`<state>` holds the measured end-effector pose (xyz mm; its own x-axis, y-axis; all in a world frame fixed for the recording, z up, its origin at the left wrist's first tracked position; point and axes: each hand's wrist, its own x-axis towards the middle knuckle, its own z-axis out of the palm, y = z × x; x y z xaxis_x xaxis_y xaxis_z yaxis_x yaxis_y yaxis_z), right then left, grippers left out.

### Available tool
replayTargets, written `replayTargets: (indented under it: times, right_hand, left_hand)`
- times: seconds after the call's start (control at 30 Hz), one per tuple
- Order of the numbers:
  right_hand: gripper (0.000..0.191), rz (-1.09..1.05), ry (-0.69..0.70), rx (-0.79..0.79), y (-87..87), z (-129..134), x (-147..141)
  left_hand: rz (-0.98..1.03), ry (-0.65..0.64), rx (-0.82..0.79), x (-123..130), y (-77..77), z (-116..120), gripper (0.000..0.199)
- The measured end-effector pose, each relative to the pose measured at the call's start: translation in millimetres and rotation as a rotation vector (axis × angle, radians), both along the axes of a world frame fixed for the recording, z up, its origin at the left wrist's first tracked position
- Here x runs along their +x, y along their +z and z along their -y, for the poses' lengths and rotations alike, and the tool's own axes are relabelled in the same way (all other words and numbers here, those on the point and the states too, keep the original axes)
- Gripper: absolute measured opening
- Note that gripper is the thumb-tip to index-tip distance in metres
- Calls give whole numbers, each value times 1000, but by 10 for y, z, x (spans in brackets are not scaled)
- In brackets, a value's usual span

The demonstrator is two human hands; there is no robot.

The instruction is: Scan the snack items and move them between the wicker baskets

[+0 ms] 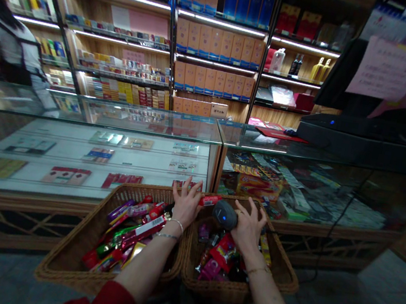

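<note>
My left hand [186,205] is over the inner rim of the left wicker basket [68,249], which holds many colourful wrapped packets [142,230]. A small red packet [210,200] sticks out from its thumb side, apparently gripped there, though the contact is partly hidden. My right hand [248,228] holds a dark handheld scanner [225,214] over the right wicker basket [283,273]. The scanner's rounded head, with a blue light, faces the red packet, and its handle is hidden by the hand. Red and purple packets [220,254] lie below it.
A glass display counter [133,121] runs behind the baskets, with flat packs inside. Shelves of boxes [218,42] line the wall. At right on the counter are a monitor [342,74] and a dark machine [366,139]. A person [14,40] stands at far left.
</note>
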<state>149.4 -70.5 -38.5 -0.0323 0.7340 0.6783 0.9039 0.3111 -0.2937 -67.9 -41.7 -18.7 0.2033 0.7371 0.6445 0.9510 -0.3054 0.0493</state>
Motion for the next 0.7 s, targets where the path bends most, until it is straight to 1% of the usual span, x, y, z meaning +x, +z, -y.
replayTargets:
  times: [0.17,0.33,0.53,0.7]
  right_hand:
    - [29,4,7,17,-14,-3,-6]
    - [27,-4,7,17,7,9,-10]
    - [24,-13,25,12,-2,1,1]
    - [26,-4,29,-7,15,16,5]
  left_hand:
    - [3,-10,17,-1,-9,-1,26]
    - [-4,-10,15,-1,-14,7,24]
    - [0,-12,-2,5,-19,2,26]
    - [-2,-8,-32,9,7,15,26]
